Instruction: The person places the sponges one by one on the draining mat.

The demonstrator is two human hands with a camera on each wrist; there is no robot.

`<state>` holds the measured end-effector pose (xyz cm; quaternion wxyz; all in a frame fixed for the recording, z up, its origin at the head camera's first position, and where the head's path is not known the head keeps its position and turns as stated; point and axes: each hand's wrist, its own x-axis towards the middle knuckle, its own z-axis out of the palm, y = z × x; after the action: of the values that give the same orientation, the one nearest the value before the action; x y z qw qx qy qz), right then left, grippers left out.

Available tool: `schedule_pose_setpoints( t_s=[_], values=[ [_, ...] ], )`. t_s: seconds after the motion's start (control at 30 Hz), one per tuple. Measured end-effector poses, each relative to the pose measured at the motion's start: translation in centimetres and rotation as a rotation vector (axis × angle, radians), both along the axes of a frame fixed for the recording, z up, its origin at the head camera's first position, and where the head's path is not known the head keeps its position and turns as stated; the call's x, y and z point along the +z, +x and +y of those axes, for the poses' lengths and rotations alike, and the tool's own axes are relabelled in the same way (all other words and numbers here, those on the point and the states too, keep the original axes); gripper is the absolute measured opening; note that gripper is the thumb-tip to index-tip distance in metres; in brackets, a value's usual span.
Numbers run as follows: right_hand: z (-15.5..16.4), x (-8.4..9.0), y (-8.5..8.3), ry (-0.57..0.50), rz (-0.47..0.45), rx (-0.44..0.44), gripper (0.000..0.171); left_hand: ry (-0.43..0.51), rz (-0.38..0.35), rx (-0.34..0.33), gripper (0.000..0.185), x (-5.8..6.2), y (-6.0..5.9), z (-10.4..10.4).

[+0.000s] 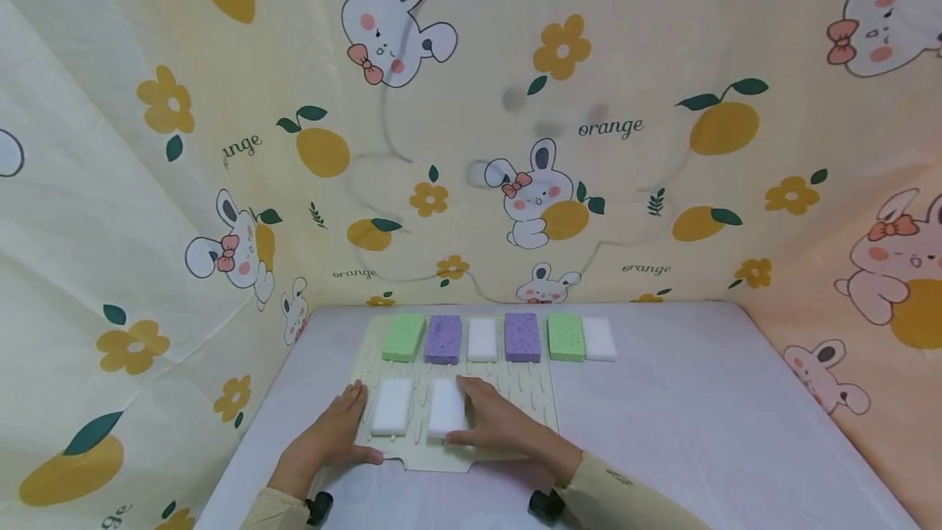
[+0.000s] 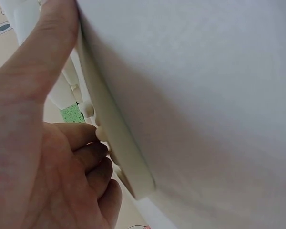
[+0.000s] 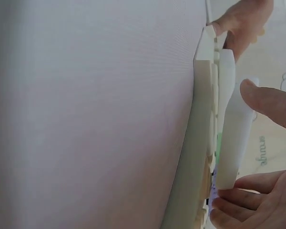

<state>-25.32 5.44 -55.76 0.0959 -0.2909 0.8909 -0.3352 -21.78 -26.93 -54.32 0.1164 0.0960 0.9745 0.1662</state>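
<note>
On the pale lavender table (image 1: 699, 432), just before the person, a cream slotted drying mat (image 1: 540, 403) is laid flat, and both hands are set upon its near end. A white sponge (image 1: 447, 407) lying on the mat's near row is held by the right hand (image 1: 500, 424): the thumb is placed against its near short edge and the fingers are laid along its right side, so that the block is pinched lightly between them. From the right wrist view the same sponge (image 3: 231, 138) is seen edge-on above the mat (image 3: 193, 167), with a fingertip at its far end and the other fingers curled close beneath its near end; the grip is closed only as far as the sponge's width.

The left hand (image 1: 331, 436) is rested at the mat's near left corner, thumb laid on top along the near edge and fingers extended up the left rim. In the left wrist view the thumb (image 2: 52, 43) is pressed on the upper face and the fingers (image 2: 88, 157) are curled against the mat's edge (image 2: 119, 148), so the rim is clasped between them. A second white sponge (image 1: 392, 406) lies just beside this hand, untouched.

Across the far row, six sponges are lined up: green (image 1: 403, 338), purple (image 1: 443, 339), white (image 1: 482, 339), purple (image 1: 522, 337), then green (image 1: 566, 337) and white (image 1: 599, 339) resting off the mat on the table.
</note>
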Motion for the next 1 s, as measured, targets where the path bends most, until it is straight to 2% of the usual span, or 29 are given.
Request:
schedule_pose_setpoints(
  t_s=[0.27, 0.57, 1.0],
  values=[
    [-1.0, 0.1, -0.1, 0.033, 0.028, 0.013, 0.112, 0.000, -0.001, -0.016, 0.136, -0.4, 0.0, -0.4],
    [-1.7, 0.4, 0.0, 0.104, 0.080, 0.009, 0.110, -0.025, 0.009, -0.007, 0.135, -0.3, -0.2, -0.2],
    [-2.2, 0.4, 0.0, 0.137, 0.030, -0.017, 0.112, -0.021, 0.006, -0.007, 0.136, -0.9, -0.5, -0.4]
  ],
)
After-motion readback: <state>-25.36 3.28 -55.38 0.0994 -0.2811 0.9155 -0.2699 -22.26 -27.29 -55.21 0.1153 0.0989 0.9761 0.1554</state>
